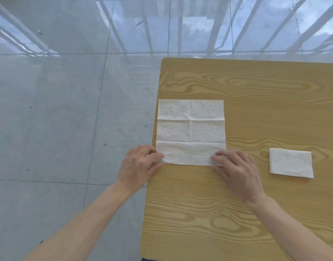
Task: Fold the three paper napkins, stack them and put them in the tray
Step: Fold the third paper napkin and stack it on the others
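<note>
A white paper napkin (191,129) lies spread flat near the left edge of the wooden table (256,87), creased into six panels. My left hand (139,166) pinches its near left corner, at the table's edge. My right hand (237,170) pinches its near right corner with thumb and fingertips. A folded white napkin (291,162), a small rectangle that looks several layers thick, rests on the table to the right of my right hand, apart from it. No tray is in view.
The table's left edge runs just beside the spread napkin, with grey tiled floor (58,119) beyond it. The far edge of the table lies at the top, in front of window reflections on the floor.
</note>
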`<state>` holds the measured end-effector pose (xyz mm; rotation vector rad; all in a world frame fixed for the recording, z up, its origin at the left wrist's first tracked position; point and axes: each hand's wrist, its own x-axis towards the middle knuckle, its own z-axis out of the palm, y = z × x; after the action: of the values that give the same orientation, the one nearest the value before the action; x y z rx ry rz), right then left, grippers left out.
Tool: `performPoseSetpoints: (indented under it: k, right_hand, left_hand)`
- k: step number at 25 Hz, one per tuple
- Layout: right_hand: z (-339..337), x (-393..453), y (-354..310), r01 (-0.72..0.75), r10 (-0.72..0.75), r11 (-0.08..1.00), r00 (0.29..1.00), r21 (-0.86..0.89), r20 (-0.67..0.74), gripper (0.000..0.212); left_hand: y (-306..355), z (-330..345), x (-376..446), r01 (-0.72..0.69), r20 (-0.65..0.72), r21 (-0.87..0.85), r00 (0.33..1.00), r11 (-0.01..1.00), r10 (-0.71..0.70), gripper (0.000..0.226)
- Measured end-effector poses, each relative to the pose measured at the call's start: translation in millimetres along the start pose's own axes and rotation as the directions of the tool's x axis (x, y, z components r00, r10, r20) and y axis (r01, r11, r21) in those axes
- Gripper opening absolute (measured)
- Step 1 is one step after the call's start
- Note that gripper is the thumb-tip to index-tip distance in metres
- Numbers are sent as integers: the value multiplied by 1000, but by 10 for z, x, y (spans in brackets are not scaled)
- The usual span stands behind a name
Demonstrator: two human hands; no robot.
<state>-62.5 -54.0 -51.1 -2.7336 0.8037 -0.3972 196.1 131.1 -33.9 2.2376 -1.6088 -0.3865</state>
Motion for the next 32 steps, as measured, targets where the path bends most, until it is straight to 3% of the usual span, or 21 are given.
performPoseSetpoints:
  k: [2, 6, 10, 14, 19, 27, 32]
  right_hand:
    - [-1, -11, -17, 30, -31, 999, 999, -11, -33, 10]
    - [-19, -3, -11, 53, -53, 999, 997, -2, -55, 7]
    - [-68, -59, -12, 40, -39, 998, 998, 39, -48, 11]
    - [-108, -153, -43, 15, -18, 999, 997, 30, 79, 45]
    - [-167, -145, -90, -47, 52, 995, 996, 83, -68, 5]
    - [-380, -176, -191, -160, 170, 953, 985, 258, -17, 5]
    - [-347, 57, -192, -279, 272, 896, 960, 346, 69, 10]
  left_hand:
    - [1, 22, -8, -27, -37, 4, 999, 1000, 27, 8]
    - [39, 40, -16, -59, -76, 6, 995, 998, 60, 19]
    - [126, -2, -24, 37, -49, -163, 998, 986, -45, 4]
    - [171, -94, -46, 119, 52, -335, 993, 935, -107, 5]
    - [176, -211, -61, 148, 106, -367, 988, 918, -117, 7]
    - [217, -266, -230, 262, 153, -447, 964, 855, -216, 9]
    - [194, -200, -38, 445, 199, -541, 892, 714, -406, 10]
